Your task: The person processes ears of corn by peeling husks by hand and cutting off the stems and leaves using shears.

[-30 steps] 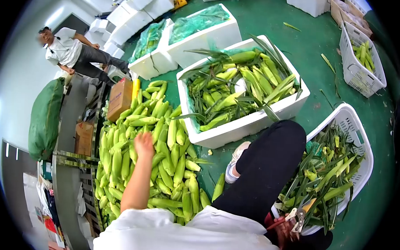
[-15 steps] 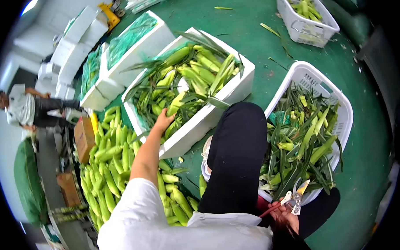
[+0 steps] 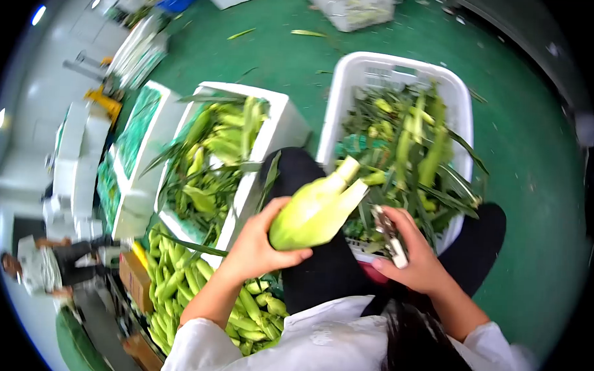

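Observation:
An ear of corn in its green husk (image 3: 309, 215) is in my left hand (image 3: 259, 246), which wraps round its wider end above my knee. Its pale stalk end points up and right toward the white plastic basket (image 3: 331, 108). My right hand (image 3: 415, 261) is closed around a pair of pruning shears (image 3: 390, 238), held just right of the corn and in front of the basket. Cut husks and long leaves (image 3: 416, 134) fill that basket. To the left, a white foam box (image 3: 283, 123) holds more unhusked corn and leaves.
A heap of green corn ears (image 3: 176, 279) lies on the floor at lower left. Foam boxes with green plastic (image 3: 142, 115) stand beyond the corn box. Another white basket (image 3: 359, 11) is at the top. A person (image 3: 42, 265) is at far left.
My left hand has lifted an ear of corn out of the foam box and brought it over my lap. My right hand has risen with the shears toward it. The view has swung right.

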Action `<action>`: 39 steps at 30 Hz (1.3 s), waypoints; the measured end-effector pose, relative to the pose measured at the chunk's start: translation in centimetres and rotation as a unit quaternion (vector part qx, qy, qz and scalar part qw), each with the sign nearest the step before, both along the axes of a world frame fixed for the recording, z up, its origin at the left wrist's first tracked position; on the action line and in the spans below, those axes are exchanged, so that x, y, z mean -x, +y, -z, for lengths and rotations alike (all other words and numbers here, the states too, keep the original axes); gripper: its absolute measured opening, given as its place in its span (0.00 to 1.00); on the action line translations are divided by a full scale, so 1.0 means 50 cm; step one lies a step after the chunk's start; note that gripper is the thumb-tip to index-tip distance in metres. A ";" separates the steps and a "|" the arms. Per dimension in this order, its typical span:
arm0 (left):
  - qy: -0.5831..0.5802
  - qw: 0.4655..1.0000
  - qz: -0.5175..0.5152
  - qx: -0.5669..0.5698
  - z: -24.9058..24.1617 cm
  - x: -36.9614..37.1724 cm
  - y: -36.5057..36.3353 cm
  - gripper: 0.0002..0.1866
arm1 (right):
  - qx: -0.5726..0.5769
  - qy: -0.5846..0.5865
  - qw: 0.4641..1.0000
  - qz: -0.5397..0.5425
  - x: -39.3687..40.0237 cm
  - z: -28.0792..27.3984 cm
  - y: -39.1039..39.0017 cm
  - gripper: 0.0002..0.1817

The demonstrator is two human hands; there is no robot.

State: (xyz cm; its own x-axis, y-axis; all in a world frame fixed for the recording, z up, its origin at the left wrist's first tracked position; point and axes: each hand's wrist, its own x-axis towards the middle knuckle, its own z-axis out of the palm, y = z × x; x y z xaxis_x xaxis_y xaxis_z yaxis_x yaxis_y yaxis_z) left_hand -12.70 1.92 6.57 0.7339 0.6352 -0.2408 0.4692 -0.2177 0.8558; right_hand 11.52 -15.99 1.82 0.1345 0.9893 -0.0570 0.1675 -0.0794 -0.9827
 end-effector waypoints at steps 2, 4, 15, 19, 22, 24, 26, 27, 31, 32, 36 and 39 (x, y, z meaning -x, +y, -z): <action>-0.004 0.994 0.072 0.084 0.022 -0.055 -0.029 0.40 | -0.016 -0.046 0.999 0.012 -0.028 -0.013 -0.006 0.42; -0.001 0.961 0.099 0.257 0.067 -0.077 -0.053 0.37 | -0.018 -0.074 0.997 0.015 -0.069 -0.006 -0.030 0.41; 0.038 0.830 0.136 0.539 0.144 -0.158 -0.093 0.40 | 0.244 0.343 0.902 0.093 -0.092 0.170 -0.168 0.10; 0.068 0.920 0.371 -0.110 -0.012 -0.273 -0.105 0.39 | 0.266 0.584 0.763 0.080 -0.131 0.129 -0.183 0.29; 0.044 0.842 0.423 -0.332 -0.045 -0.324 -0.125 0.37 | 0.153 0.626 0.761 0.082 -0.121 0.018 -0.190 0.44; -0.024 0.825 0.388 -0.411 -0.018 -0.335 -0.133 0.36 | 0.117 0.547 0.825 0.083 -0.133 0.025 -0.187 0.46; -0.033 0.870 0.356 -0.341 0.016 -0.323 -0.138 0.38 | 0.101 0.474 0.865 0.129 -0.119 0.015 -0.168 0.41; -0.041 0.908 0.331 -0.253 0.035 -0.314 -0.142 0.39 | 0.072 0.404 0.896 0.169 -0.101 0.040 -0.161 0.39; -0.247 0.942 -0.094 0.205 0.149 -0.307 -0.184 0.27 | 0.039 -0.029 0.971 0.235 -0.047 0.126 -0.108 0.43; -0.217 0.938 -0.118 0.244 0.183 -0.311 -0.174 0.25 | 0.015 -0.085 0.967 0.239 -0.029 0.126 -0.094 0.43; -0.200 0.884 -0.169 0.387 0.192 -0.295 -0.124 0.24 | 0.023 -0.058 0.979 0.192 -0.024 0.096 -0.079 0.44; -0.137 0.966 -0.077 0.204 0.171 -0.273 -0.108 0.36 | 0.098 -0.075 0.979 0.163 -0.078 0.067 -0.090 0.46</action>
